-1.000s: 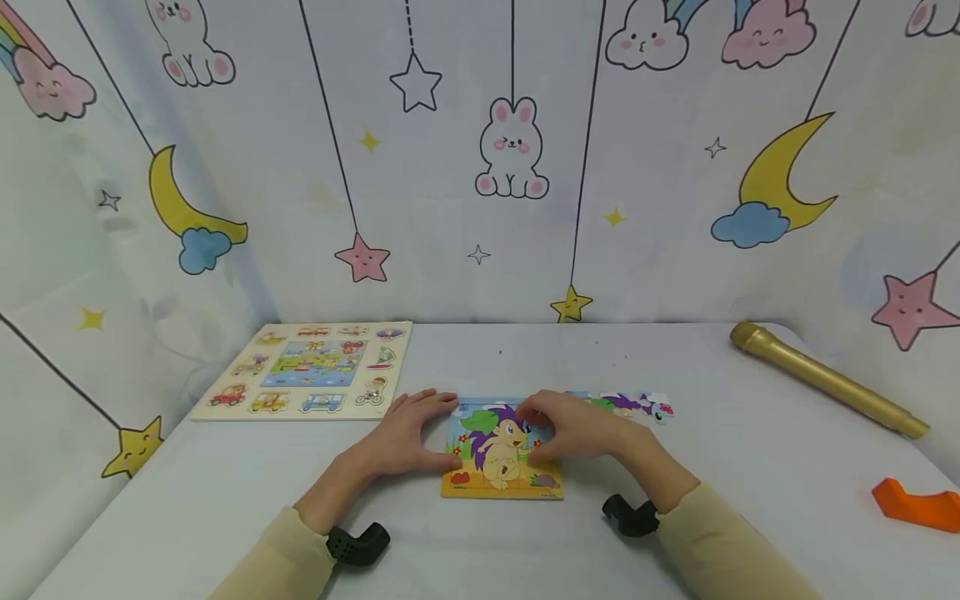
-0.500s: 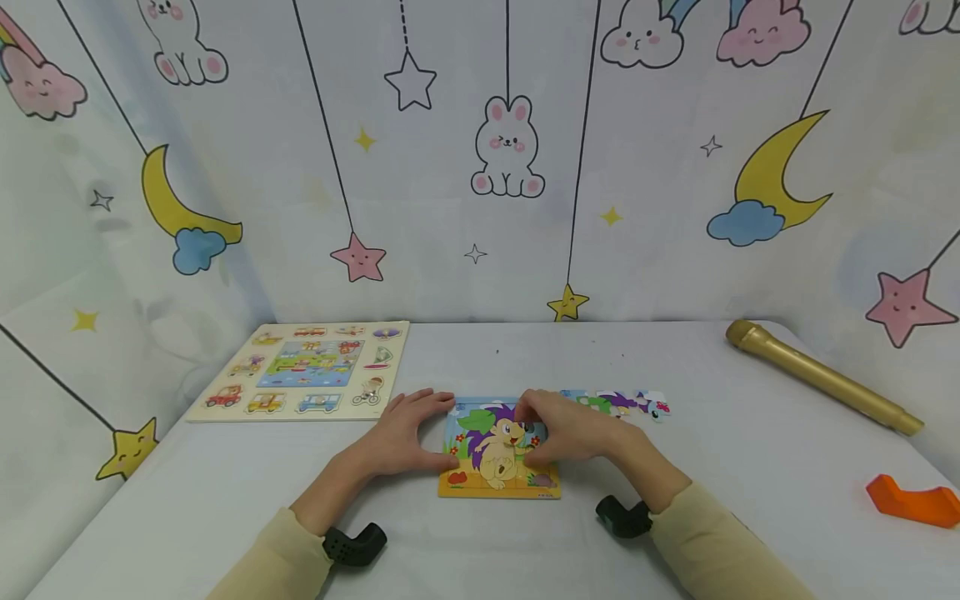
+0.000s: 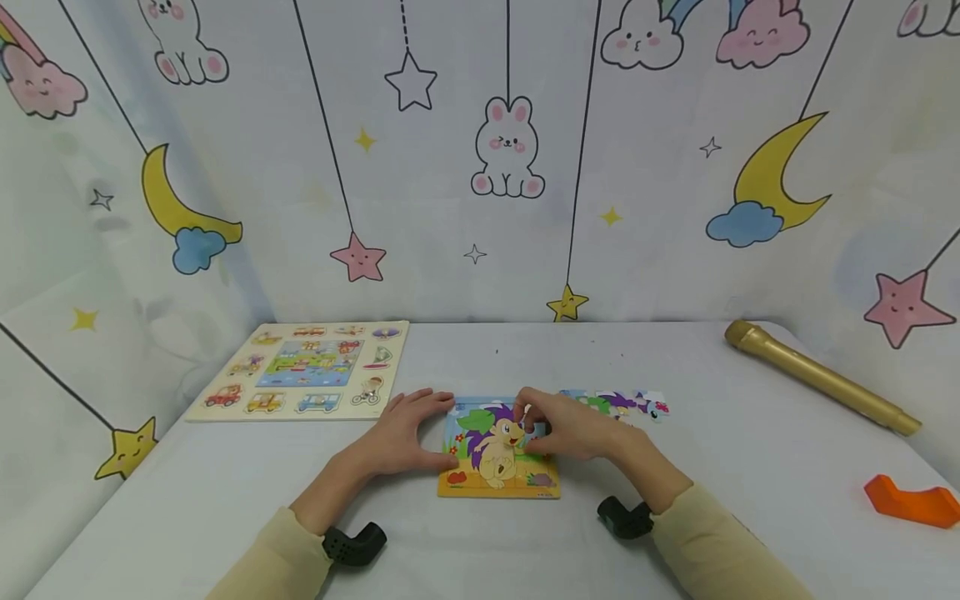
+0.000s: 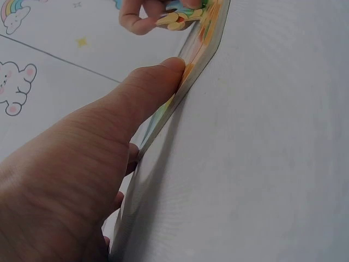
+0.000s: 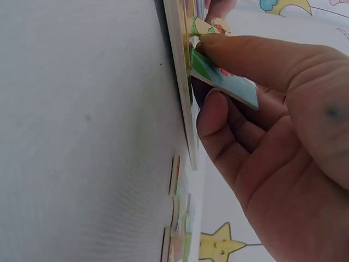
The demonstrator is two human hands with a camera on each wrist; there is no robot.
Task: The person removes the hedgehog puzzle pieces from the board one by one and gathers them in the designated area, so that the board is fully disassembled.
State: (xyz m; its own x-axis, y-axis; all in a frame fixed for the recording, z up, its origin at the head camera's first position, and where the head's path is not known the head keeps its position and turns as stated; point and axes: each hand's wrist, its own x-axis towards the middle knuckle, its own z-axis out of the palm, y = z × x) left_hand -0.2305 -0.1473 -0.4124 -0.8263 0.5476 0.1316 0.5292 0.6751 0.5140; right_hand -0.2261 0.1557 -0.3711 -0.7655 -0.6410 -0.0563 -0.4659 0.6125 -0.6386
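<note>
A small hedgehog jigsaw puzzle (image 3: 498, 490) lies in its yellow-edged tray at the table's middle. My left hand (image 3: 397, 437) rests along its left side, fingers spread at the top corner and thumb (image 4: 163, 73) pressing the rim. Over the puzzle's right part, my right hand (image 3: 581, 425) pinches a puzzle piece (image 5: 237, 87) between thumb and fingers. That piece, light blue with green and red print, stands tilted up at the puzzle's face in the right wrist view. Several loose puzzle pieces (image 3: 618, 404) lie just behind the right hand, partly hidden by it.
A cream board with vehicle pictures (image 3: 198, 412) lies at the back left. A gold microphone (image 3: 825, 379) lies at the back right, and an orange curved block (image 3: 911, 504) at the right edge. A printed cloth (image 3: 450, 183) hangs behind the table.
The right hand's fingertips have risen slightly and curled, the pinched piece tilting with them. The left hand stays put. The head view shifted a little between the two earlier frames.
</note>
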